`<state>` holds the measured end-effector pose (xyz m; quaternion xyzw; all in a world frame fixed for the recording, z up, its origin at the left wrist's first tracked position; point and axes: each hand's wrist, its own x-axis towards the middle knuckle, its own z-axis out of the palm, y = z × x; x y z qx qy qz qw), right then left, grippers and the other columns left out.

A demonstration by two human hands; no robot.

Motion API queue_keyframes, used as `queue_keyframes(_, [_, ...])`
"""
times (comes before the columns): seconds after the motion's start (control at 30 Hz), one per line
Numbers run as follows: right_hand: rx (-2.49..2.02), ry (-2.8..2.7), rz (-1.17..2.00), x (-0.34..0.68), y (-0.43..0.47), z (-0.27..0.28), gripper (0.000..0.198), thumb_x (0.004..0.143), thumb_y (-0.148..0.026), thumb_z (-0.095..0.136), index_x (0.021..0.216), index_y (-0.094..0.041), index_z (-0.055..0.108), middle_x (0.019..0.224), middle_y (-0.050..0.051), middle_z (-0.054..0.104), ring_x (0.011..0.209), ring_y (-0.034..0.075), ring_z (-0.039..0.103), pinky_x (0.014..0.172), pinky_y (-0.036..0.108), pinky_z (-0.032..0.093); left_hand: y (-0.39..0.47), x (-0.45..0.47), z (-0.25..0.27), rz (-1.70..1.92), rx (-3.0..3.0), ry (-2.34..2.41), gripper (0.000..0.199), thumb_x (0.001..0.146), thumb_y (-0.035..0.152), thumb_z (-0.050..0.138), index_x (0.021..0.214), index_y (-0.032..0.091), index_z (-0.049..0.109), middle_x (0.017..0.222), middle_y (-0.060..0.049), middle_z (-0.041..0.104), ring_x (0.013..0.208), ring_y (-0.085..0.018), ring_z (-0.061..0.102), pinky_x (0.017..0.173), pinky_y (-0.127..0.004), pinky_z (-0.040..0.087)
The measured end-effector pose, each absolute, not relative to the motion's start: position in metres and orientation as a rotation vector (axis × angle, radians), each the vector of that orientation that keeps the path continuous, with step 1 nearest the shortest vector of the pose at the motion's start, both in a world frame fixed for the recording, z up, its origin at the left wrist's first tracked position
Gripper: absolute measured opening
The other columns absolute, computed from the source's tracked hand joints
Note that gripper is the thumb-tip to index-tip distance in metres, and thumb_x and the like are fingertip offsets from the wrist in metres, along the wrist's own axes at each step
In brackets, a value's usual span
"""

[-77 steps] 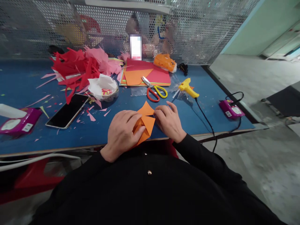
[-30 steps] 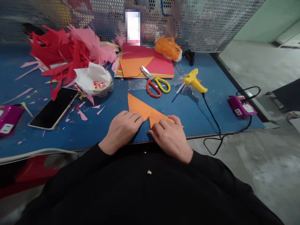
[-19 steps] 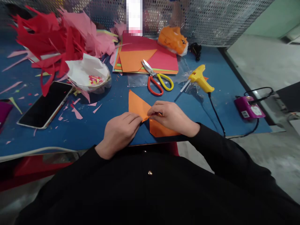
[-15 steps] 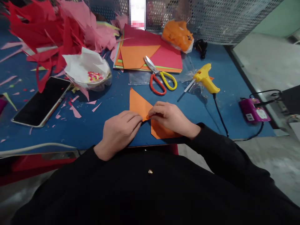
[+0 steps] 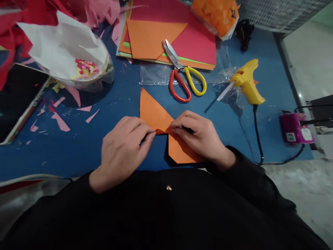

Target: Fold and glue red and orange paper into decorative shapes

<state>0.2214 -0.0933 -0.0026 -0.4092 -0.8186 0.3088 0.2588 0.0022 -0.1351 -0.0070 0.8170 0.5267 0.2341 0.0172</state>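
A folded sheet of orange paper (image 5: pixel 155 113) lies at the near edge of the blue table, with one pointed corner facing away and a flap towards me on the right. My left hand (image 5: pixel 125 149) pinches its lower left edge between thumb and fingertips. Fingers of my right hand (image 5: pixel 199 133) grip the paper near its middle and cover part of the right side. Beyond it rest scissors (image 5: pixel 179 71) with one red and one yellow handle, their blades on a stack of coloured paper (image 5: pixel 199 45). A cut orange piece (image 5: pixel 148 38) tops that stack.
At right, a yellow glue gun (image 5: pixel 247 81) trails its cord towards a purple power socket (image 5: pixel 296 128). A white paper-lined bowl (image 5: pixel 67 48) holds small coloured bits. A phone (image 5: pixel 20 93), pink scraps (image 5: pixel 61 121) and an orange bag (image 5: pixel 217 15) lie around.
My view has moved closer to the table. My left hand has slid a little left along the paper's edge, its fingers now less bunched. The right hand keeps its grip near the middle.
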Motion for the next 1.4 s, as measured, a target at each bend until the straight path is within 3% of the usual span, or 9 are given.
queue_keyframes(0.2, [-1.135,-2.206,0.876,0.22,-0.093,0.0,0.012,0.094,-0.013,0.063,0.092,-0.021,0.072,0.09,0.003,0.07,0.084,0.015,0.066,0.075,0.029,0.05,-0.134,0.0,-0.007,0.731,2.55,1.596,0.015,0.096,0.023,0.059,0.085,0.019,0.069,0.087,-0.007,0.071,0.084,-0.024,0.064,0.071,-0.036,0.049])
queue_keyframes(0.43, [-1.092,-2.451,0.53,0.215,-0.094,-0.006,0.007,0.092,-0.015,0.066,0.089,-0.02,0.071,0.085,0.002,0.07,0.08,0.016,0.065,0.075,0.032,0.043,-0.134,-0.003,-0.005,0.708,2.585,1.529,0.013,0.095,0.02,0.06,0.086,0.018,0.068,0.087,-0.006,0.071,0.084,-0.024,0.064,0.072,-0.036,0.049])
queue_keyframes(0.63, [-1.027,-2.488,0.45,0.216,-0.094,-0.008,0.012,0.096,-0.017,0.061,0.088,-0.018,0.07,0.086,0.003,0.073,0.08,0.016,0.067,0.077,0.033,0.044,-0.132,-0.004,-0.005,0.668,2.638,1.477,0.012,0.095,0.02,0.06,0.086,0.019,0.068,0.086,-0.006,0.071,0.083,-0.025,0.065,0.07,-0.037,0.049])
queue_keyframes(1.4, [-1.14,-2.445,0.555,0.211,-0.096,-0.008,0.012,0.096,-0.018,0.058,0.088,-0.021,0.066,0.084,0.003,0.069,0.081,0.018,0.064,0.078,0.034,0.041,-0.135,-0.001,-0.007,0.645,2.547,1.594,0.01,0.096,0.023,0.059,0.088,0.021,0.064,0.09,-0.008,0.07,0.085,-0.026,0.063,0.073,-0.041,0.05])
